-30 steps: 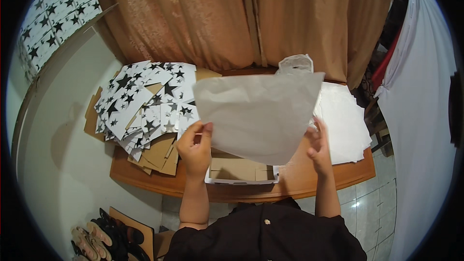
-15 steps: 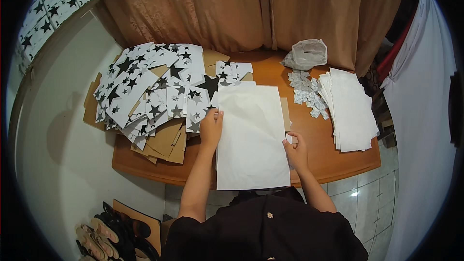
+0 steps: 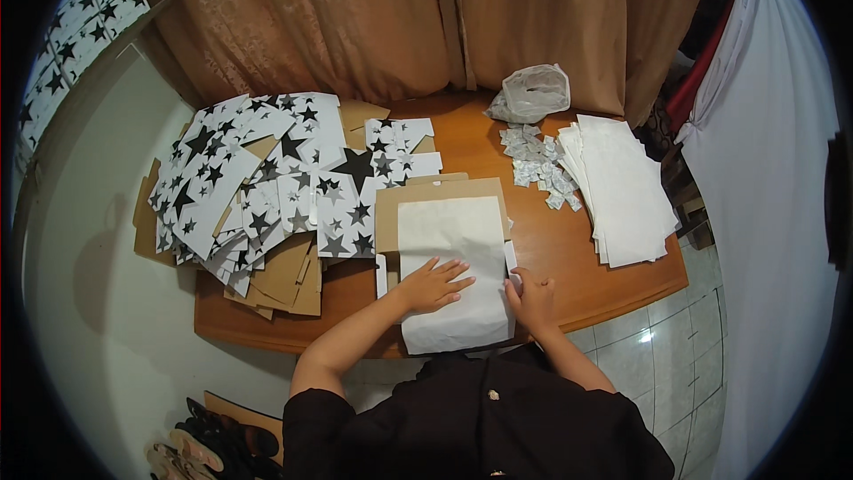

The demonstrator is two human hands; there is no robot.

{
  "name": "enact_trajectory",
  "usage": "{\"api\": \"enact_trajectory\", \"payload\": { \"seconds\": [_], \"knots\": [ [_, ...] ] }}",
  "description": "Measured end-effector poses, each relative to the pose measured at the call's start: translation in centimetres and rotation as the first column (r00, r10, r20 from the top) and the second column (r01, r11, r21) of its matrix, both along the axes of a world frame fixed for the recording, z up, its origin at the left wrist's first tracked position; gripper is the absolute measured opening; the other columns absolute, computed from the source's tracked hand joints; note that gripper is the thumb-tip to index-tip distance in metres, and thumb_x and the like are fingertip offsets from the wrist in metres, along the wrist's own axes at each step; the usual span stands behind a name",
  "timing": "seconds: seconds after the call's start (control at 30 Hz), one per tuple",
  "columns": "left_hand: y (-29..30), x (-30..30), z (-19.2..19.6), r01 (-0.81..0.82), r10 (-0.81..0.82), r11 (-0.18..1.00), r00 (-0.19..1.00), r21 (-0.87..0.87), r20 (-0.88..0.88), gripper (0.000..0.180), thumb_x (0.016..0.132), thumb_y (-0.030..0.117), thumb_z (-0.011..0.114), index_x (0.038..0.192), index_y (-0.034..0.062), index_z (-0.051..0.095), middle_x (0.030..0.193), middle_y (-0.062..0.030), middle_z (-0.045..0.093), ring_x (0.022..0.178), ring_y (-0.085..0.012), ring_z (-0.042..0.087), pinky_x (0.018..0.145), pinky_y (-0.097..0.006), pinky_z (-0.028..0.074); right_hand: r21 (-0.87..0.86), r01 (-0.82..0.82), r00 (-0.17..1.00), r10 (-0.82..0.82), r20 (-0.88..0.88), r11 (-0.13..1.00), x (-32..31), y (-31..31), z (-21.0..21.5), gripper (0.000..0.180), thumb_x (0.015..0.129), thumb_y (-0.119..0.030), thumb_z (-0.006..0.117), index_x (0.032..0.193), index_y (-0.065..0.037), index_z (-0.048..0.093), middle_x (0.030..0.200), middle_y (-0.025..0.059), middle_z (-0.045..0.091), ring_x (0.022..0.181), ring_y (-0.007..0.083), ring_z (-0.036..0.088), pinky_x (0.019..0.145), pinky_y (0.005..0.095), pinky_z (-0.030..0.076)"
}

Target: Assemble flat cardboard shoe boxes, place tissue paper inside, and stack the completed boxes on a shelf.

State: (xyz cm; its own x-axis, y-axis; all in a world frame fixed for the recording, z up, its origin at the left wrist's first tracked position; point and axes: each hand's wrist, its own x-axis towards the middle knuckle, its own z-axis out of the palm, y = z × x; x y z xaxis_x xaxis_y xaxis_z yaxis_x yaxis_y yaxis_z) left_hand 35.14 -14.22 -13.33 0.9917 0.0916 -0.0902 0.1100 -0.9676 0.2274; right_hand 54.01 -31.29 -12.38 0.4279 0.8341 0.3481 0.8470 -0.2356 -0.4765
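A flattish cardboard box [image 3: 386, 209], brown inside with white side flaps, lies open at the table's front edge. A white paper sheet [image 3: 453, 231] rests in it and runs over its near side toward me. My left hand [image 3: 434, 288] lies flat on the sheet, fingers spread, pressing its middle. At the box's right side, the curled fingers and thumb of my right hand [image 3: 531, 299] close on the white edge there; the exact fingertip contact is partly hidden.
Star-printed box blanks [image 3: 240, 169] are heaped on the left of the wooden table [image 3: 355, 283]. Small silvery sachets [image 3: 538, 160] lie before a clear plastic bag [image 3: 538, 93]. A stack of white sheets [image 3: 626, 196] sits at right. Brown curtains [image 3: 373, 18] hang behind.
The sheet has come down into the box, uncovering the box's brown far flap. My left hand has moved from the sheet's left edge onto its middle and flattened. The view has shifted slightly.
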Motion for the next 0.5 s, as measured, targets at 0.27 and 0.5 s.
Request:
{"api": "enact_trajectory", "payload": {
  "seconds": [0.27, 0.5],
  "knots": [
    [0.8, 1.2, -4.3, 0.078, -0.081, 0.997, 0.989, -0.024, -0.127, 0.046, 0.095, 0.037, 0.037, 0.139, 0.0224, 0.035, 0.146, -0.0080, 0.030, 0.134, -0.0262, 0.030, 0.102, -0.049, 0.031, -0.041, 0.100, 0.986, -0.105, -0.133, 0.994, 5.2, 1.6, -0.9, 0.018, 0.082, -0.024, 0.057, 0.092, -0.010, 0.063, 0.052, 0.0079, 0.056, 0.053, 0.0256, 0.054, 0.073, 0.0390, 0.033],
    [0.7, 2.7, -0.4, -0.177, 0.055, 0.962, 0.873, -0.210, -0.484, 0.039, 0.091, 0.032, 0.047, 0.126, 0.0155, 0.053, 0.129, -0.0120, 0.052, 0.120, -0.0260, 0.049, 0.098, -0.042, 0.037, -0.203, 0.063, 0.975, -0.103, -0.195, 0.977, 10.8, 5.3, -3.5, 0.016, 0.079, -0.020, 0.058, 0.090, -0.011, 0.064, 0.080, 0.0068, 0.065, 0.079, 0.0244, 0.061, 0.083, 0.0427, 0.035]
  ]
}}
